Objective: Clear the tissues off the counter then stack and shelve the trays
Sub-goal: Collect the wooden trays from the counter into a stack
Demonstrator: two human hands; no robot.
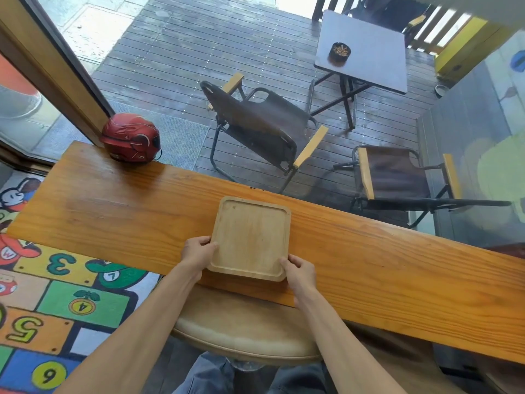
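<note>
A square light-wood tray [250, 237] with rounded corners lies on the long orange-brown wooden counter [369, 265], near its front edge. It may be a stack, but I cannot tell how many trays there are. My left hand [198, 251] grips the tray's near left edge, thumb on the rim. My right hand [299, 271] grips its near right corner. The tray's inside is bare. I see no tissues on the counter.
A red helmet [130, 137] stands at the counter's far left end by the window frame. A round beige stool [244, 334] sits under the counter below my arms. Beyond the glass are folding chairs [264, 129] and a small table [366, 52]. A colourful play mat [42, 308] covers the floor at left.
</note>
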